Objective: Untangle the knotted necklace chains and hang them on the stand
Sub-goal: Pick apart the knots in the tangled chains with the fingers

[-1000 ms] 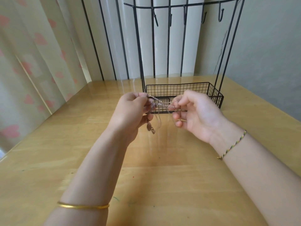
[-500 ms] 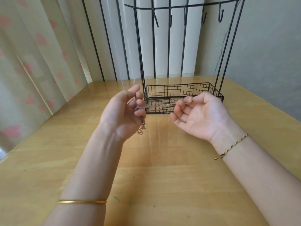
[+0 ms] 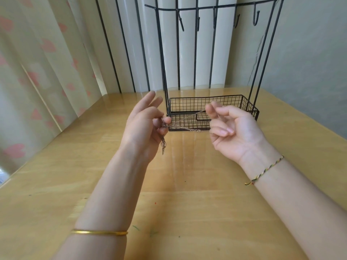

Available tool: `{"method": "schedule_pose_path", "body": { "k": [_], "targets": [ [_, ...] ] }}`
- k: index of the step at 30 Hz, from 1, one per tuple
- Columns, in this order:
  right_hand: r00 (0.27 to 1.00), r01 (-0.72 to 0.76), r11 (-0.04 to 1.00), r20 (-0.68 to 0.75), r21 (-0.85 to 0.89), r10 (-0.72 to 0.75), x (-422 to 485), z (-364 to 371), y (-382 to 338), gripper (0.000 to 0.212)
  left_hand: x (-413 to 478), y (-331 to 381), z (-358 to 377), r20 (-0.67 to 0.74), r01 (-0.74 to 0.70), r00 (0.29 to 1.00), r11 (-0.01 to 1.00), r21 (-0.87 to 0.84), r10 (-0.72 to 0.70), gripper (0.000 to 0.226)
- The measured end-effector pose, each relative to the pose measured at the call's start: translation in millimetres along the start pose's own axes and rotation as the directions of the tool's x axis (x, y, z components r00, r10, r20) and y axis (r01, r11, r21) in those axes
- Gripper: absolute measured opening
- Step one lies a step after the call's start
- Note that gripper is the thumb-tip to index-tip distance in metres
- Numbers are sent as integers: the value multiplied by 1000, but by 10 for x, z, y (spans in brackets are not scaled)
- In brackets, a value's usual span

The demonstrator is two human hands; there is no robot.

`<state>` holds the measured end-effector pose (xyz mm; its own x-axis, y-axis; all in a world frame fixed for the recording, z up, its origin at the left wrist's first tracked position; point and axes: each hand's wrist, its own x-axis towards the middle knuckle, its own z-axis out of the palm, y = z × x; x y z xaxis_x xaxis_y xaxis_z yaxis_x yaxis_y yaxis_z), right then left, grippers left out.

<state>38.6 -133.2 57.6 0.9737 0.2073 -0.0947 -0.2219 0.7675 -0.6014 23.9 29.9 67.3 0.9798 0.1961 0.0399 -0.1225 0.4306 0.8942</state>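
My left hand [image 3: 144, 126] and right hand [image 3: 231, 128] each pinch the necklace chains [image 3: 187, 122], stretched between them before the wire stand [image 3: 212, 113] — pull harder and I'd likely tighten the knot.

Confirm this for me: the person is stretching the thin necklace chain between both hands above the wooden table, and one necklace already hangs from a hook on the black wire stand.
Not quite. The head view shows every hook on the black wire stand bare; no necklace hangs there yet. The rest holds: the thin necklace chain is stretched between the left hand and the right hand above the wooden table.
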Motion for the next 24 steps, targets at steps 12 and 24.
{"method": "schedule_pose_path", "body": {
  "k": [12,24],
  "targets": [
    [1000,21,880,-2,-475,-25,-31,34,-126,40,-23,0,-25,-70,-289,930,838,464,360,52],
    [986,-34,620,-129,-784,-109,-25,-28,-121,35,1,-59,0,73,-263,963,844,467,260,48]
  ]
}}
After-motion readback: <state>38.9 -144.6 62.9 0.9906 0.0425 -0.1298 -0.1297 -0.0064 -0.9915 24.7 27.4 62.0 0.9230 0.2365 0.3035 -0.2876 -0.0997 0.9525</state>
